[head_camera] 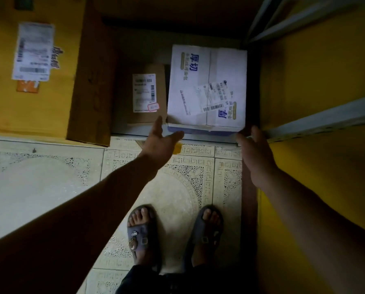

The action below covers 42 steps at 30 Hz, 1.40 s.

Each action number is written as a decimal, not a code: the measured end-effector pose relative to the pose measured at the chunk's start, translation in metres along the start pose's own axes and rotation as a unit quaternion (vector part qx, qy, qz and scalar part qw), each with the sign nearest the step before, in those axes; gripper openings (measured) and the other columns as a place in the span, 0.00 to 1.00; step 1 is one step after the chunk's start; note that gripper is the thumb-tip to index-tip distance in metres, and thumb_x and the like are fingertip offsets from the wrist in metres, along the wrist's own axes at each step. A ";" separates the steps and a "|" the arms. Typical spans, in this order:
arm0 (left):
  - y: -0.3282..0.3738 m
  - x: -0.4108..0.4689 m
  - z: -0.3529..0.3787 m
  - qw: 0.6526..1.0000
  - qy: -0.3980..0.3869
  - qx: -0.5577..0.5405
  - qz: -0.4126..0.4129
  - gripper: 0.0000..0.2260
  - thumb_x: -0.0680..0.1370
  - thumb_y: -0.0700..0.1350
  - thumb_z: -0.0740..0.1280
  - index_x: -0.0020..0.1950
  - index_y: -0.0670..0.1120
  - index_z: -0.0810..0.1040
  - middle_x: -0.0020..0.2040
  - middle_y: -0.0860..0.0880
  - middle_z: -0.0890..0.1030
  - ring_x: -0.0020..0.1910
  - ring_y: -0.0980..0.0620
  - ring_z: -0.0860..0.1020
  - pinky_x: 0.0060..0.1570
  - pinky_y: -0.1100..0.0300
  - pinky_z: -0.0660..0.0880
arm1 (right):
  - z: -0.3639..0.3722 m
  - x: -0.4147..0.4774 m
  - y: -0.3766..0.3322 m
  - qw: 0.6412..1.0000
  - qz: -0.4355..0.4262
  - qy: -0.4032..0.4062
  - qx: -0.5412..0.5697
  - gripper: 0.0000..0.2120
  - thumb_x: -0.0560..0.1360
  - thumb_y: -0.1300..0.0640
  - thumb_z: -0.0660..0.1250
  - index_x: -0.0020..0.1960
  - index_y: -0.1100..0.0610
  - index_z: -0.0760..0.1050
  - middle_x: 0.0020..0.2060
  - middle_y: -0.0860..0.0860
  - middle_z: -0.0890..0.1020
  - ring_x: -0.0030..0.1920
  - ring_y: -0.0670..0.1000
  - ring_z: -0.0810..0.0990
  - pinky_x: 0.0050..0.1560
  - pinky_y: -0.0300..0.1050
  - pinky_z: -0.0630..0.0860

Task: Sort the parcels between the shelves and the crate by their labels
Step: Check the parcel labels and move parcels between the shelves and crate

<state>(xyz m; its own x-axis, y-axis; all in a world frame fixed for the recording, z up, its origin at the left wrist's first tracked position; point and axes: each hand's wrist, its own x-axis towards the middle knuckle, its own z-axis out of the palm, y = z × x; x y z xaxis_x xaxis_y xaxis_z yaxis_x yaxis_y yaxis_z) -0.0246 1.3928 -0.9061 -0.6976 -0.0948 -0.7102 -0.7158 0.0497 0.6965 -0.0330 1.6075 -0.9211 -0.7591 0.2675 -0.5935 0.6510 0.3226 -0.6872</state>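
Note:
A white carton with blue print and a shipping label (207,85) lies flat on the lowest shelf board (198,137). My left hand (160,143) is spread at its near left corner, thumb against the edge. My right hand (255,153) reaches its near right corner, fingers apart; whether either hand grips is unclear. Left of the carton lies a small brown parcel with a white label (145,94). A big yellow-brown box with a white label (33,66) stands at the far left.
A yellow shelf unit with grey metal rails (317,119) rises close on the right. Patterned floor tiles (50,179) lie below. My feet in sandals (143,232) stand in front of the shelf. The big box's brown side wall (92,85) bounds the gap.

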 end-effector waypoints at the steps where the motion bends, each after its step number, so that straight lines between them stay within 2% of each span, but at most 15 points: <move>1: 0.001 0.008 0.005 1.000 -0.002 0.009 0.010 0.29 0.79 0.45 0.66 0.77 0.52 0.58 0.77 0.46 0.61 0.74 0.43 0.63 0.67 0.45 0.65 | 0.000 0.009 -0.001 1.000 -0.006 -0.003 0.014 0.24 0.76 0.50 0.65 0.72 0.49 0.66 0.65 0.50 0.75 0.60 0.52 0.74 0.43 0.42 0.67; 4: 0.001 0.021 0.014 0.999 0.010 0.014 0.034 0.17 0.79 0.43 0.64 0.68 0.50 0.69 0.69 0.47 0.71 0.65 0.45 0.71 0.53 0.54 0.71 | 0.002 0.024 -0.003 0.999 -0.011 -0.028 0.031 0.19 0.76 0.53 0.66 0.66 0.51 0.71 0.59 0.50 0.78 0.59 0.54 0.76 0.46 0.45 0.70; 7: -0.001 0.020 0.016 0.999 0.030 0.002 0.044 0.13 0.80 0.40 0.63 0.64 0.47 0.72 0.61 0.50 0.76 0.58 0.50 0.74 0.44 0.63 0.69 | 0.002 0.025 -0.003 0.998 -0.023 -0.054 0.036 0.13 0.77 0.57 0.65 0.62 0.53 0.75 0.50 0.43 0.78 0.54 0.47 0.77 0.60 0.53 0.75; 11: -0.016 0.000 0.014 0.998 0.058 -0.003 0.040 0.11 0.80 0.39 0.62 0.61 0.44 0.76 0.54 0.51 0.80 0.54 0.53 0.77 0.48 0.62 0.72 | -0.004 0.002 0.014 0.997 -0.006 -0.056 0.053 0.09 0.78 0.58 0.63 0.49 0.44 0.74 0.45 0.38 0.77 0.48 0.43 0.76 0.64 0.60 0.73; 14: -0.032 -0.015 0.011 0.996 0.079 -0.012 0.027 0.12 0.80 0.41 0.63 0.63 0.47 0.75 0.50 0.56 0.79 0.50 0.59 0.76 0.47 0.67 0.70 | -0.009 -0.017 0.031 0.995 0.022 -0.073 0.061 0.07 0.79 0.55 0.63 0.54 0.45 0.74 0.51 0.40 0.78 0.52 0.44 0.76 0.65 0.59 0.73; 16: -0.038 -0.014 0.008 0.997 0.076 0.018 0.028 0.15 0.80 0.46 0.64 0.67 0.46 0.73 0.55 0.54 0.79 0.55 0.56 0.76 0.45 0.68 0.69 | -0.010 -0.019 0.037 0.996 0.034 -0.057 0.064 0.11 0.79 0.53 0.64 0.60 0.47 0.74 0.57 0.43 0.78 0.58 0.46 0.76 0.66 0.58 0.71; 19: -0.034 0.002 0.007 0.997 0.071 0.006 0.003 0.21 0.81 0.50 0.61 0.73 0.47 0.67 0.68 0.47 0.73 0.67 0.48 0.71 0.61 0.59 0.69 | -0.007 -0.009 0.029 0.997 0.031 -0.031 0.068 0.11 0.79 0.49 0.62 0.61 0.47 0.73 0.57 0.46 0.78 0.59 0.49 0.76 0.64 0.56 0.72; 21: -0.024 0.016 0.009 0.997 0.069 -0.035 -0.010 0.21 0.82 0.51 0.60 0.73 0.49 0.66 0.70 0.46 0.71 0.68 0.48 0.69 0.67 0.51 0.67 | -0.002 0.003 0.019 0.997 0.031 -0.028 0.069 0.10 0.78 0.45 0.60 0.57 0.47 0.74 0.55 0.49 0.80 0.57 0.53 0.78 0.61 0.58 0.74; 25: -0.008 0.040 0.019 0.994 0.053 -0.086 -0.027 0.20 0.82 0.56 0.57 0.72 0.49 0.66 0.65 0.41 0.72 0.62 0.42 0.73 0.63 0.42 0.71 | 0.010 0.031 0.005 0.995 0.046 -0.037 0.086 0.17 0.78 0.39 0.55 0.47 0.50 0.74 0.50 0.56 0.83 0.52 0.57 0.82 0.61 0.62 0.75; 28: -0.006 0.046 0.021 0.992 0.054 -0.108 -0.036 0.15 0.82 0.57 0.56 0.64 0.51 0.68 0.60 0.41 0.74 0.60 0.42 0.74 0.57 0.44 0.75 | 0.013 0.038 -0.003 0.988 0.075 -0.042 0.132 0.19 0.81 0.39 0.53 0.45 0.50 0.76 0.38 0.47 0.86 0.46 0.52 0.84 0.59 0.57 0.77; 31: -0.010 0.046 0.019 0.989 0.049 -0.133 -0.046 0.13 0.81 0.59 0.55 0.56 0.51 0.70 0.59 0.42 0.76 0.58 0.42 0.77 0.57 0.43 0.76 | 0.012 0.035 -0.003 0.985 0.075 -0.051 0.146 0.20 0.81 0.38 0.52 0.44 0.48 0.76 0.30 0.41 0.84 0.41 0.46 0.83 0.57 0.50 0.77; 33: -0.013 0.041 0.016 0.988 0.055 -0.140 -0.046 0.12 0.81 0.59 0.56 0.53 0.52 0.72 0.59 0.43 0.78 0.58 0.42 0.78 0.57 0.43 0.77 | 0.014 0.027 -0.002 0.985 0.080 -0.053 0.145 0.20 0.80 0.37 0.52 0.45 0.48 0.76 0.34 0.43 0.85 0.44 0.48 0.84 0.58 0.53 0.77; 36: -0.017 0.026 0.010 0.984 0.065 -0.160 -0.040 0.14 0.80 0.57 0.61 0.58 0.49 0.74 0.58 0.43 0.79 0.57 0.42 0.79 0.54 0.45 0.79 | 0.011 0.014 0.001 0.986 0.073 -0.043 0.142 0.19 0.81 0.39 0.54 0.45 0.49 0.77 0.39 0.47 0.85 0.48 0.54 0.84 0.58 0.58 0.76; 39: -0.017 0.005 0.003 0.979 0.074 -0.185 -0.035 0.08 0.81 0.53 0.60 0.51 0.52 0.77 0.51 0.48 0.82 0.55 0.45 0.80 0.53 0.46 0.79 | 0.009 -0.006 0.000 0.990 0.057 -0.021 0.126 0.20 0.76 0.39 0.57 0.52 0.54 0.76 0.49 0.55 0.84 0.50 0.58 0.83 0.56 0.60 0.77; 42: -0.017 -0.016 -0.002 0.981 0.066 -0.180 -0.006 0.11 0.82 0.53 0.58 0.50 0.54 0.80 0.50 0.51 0.84 0.56 0.47 0.80 0.57 0.44 0.78 | 0.006 -0.027 -0.007 0.995 0.031 0.001 0.093 0.17 0.78 0.44 0.58 0.58 0.56 0.73 0.53 0.59 0.82 0.51 0.59 0.82 0.52 0.58 0.78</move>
<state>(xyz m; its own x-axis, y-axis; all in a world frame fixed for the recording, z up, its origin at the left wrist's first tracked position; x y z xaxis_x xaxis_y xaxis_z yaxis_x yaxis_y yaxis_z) -0.0008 1.3912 -0.9064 -0.6615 -0.2224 -0.7162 -0.6505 -0.3049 0.6956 -0.0171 1.5933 -0.9030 -0.7176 0.2830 -0.6364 0.6863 0.1318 -0.7152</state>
